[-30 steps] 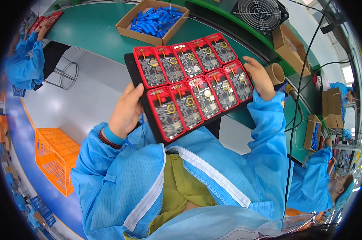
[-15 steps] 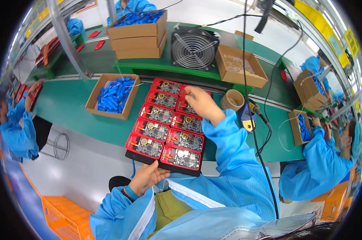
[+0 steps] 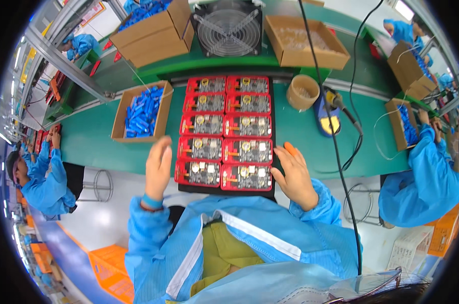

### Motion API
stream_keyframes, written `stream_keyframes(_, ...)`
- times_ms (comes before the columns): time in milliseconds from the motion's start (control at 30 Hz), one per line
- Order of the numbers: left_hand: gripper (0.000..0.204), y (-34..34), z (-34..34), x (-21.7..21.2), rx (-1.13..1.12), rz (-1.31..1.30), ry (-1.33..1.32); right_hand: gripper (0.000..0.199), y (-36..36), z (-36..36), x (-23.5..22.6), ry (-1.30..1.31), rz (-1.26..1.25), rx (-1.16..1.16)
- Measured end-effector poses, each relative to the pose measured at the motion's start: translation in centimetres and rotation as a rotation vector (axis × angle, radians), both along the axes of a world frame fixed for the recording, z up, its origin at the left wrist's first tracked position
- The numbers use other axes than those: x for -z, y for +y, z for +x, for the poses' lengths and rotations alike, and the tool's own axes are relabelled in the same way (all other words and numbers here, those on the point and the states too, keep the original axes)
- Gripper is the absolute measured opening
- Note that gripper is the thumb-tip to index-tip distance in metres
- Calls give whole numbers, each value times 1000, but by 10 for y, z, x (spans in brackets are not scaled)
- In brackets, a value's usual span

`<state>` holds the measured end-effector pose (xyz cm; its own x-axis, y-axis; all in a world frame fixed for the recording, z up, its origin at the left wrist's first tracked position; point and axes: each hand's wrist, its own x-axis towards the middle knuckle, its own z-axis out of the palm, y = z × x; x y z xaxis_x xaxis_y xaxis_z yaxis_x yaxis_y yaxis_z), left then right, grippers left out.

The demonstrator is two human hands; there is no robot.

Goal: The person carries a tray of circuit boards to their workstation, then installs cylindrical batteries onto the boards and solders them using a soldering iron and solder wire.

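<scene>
Red open cases with grey circuit boards [image 3: 203, 124] fill a black tray [image 3: 229, 192] in two columns. Most boards carry a round gold-coloured part. My left hand [image 3: 159, 166] is raised just off the tray's left side, a little blurred, fingers stretched out and holding nothing. On the other side, my right hand [image 3: 295, 175] is spread beside the lower right cases, its fingertips close to the tray edge; I cannot tell if they touch it. One of its fingers wears an orange cover [image 3: 291, 148].
Left of the tray stands a cardboard box of blue cylinders [image 3: 140, 114]. To the right are a round tan tub [image 3: 303, 93] and a soldering iron in its stand [image 3: 331, 109]. A fan [image 3: 228, 30] stands behind; a black cable [image 3: 331, 167] hangs in front. Co-workers sit at both sides.
The tray has turned straight. My right hand has left the upper right cases for the tray's right side. My left hand has moved from the near edge to the left side.
</scene>
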<state>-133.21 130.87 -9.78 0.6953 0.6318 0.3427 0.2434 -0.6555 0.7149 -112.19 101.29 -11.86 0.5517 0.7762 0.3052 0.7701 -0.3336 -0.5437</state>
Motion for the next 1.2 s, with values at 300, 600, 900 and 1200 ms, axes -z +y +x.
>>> stream_keyframes(300, 52, -10, 56, 32, -32, -409, -58, 62, -3, 37, -5, -48, 41, -109)
stream_keyframes(600, 51, -26, 47, 40, 36, -503, -129, 58, -23, 44, 2, 40, 112, -119)
stream_keyframes(900, 51, -56, 66, 38, -88, -469, -56, 63, -51, 63, 1, 30, 172, -136)
stream_keyframes(1200, 51, -40, 61, 34, -100, -580, -129, 64, -24, 48, -4, 39, 122, -94)
